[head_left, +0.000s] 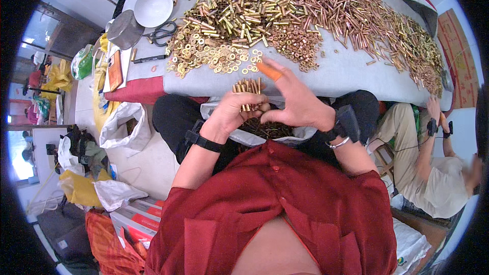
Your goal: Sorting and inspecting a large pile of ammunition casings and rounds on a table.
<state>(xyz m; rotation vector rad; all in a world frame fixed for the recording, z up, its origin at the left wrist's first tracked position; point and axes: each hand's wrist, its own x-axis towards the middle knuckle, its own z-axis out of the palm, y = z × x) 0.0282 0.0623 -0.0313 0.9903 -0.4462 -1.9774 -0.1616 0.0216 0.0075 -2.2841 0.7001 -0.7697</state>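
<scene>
Facing a grey tabletop [198,84] above pale floor [153,170], left grip [231,111] clasps brass tubes [248,87], right grip [302,104] gaping.

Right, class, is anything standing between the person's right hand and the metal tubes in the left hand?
Partly. The fingertips of the left hand cover the lower part of the metal tubes on the side facing the right hand. Nothing visible stands between the right hand and their upper ends.

Slim brass-coloured metal pieces [248,87] stand bunched, nearly upright
</scene>
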